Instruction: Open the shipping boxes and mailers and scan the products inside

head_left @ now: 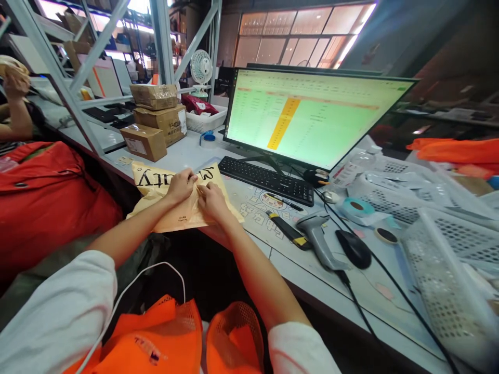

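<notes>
The crinkled, pale-yellow mailer bag [187, 212], printed with black lettering, is gripped by the bent fingers of both the left hand [181, 186] and the right hand [213, 201], placed close together at its middle, over the near edge of the smooth desk [183, 150]. Farther off, square-edged cardboard boxes [146, 141] are grouped at left, while a flat black keyboard [265, 179], a curved grey scanner [317, 239] and a perforated white plastic basket [414, 244] are ranged rightward.

The padded mailer [180, 210] shows "ty" in black and the desk mat [253, 221] "好"
</notes>
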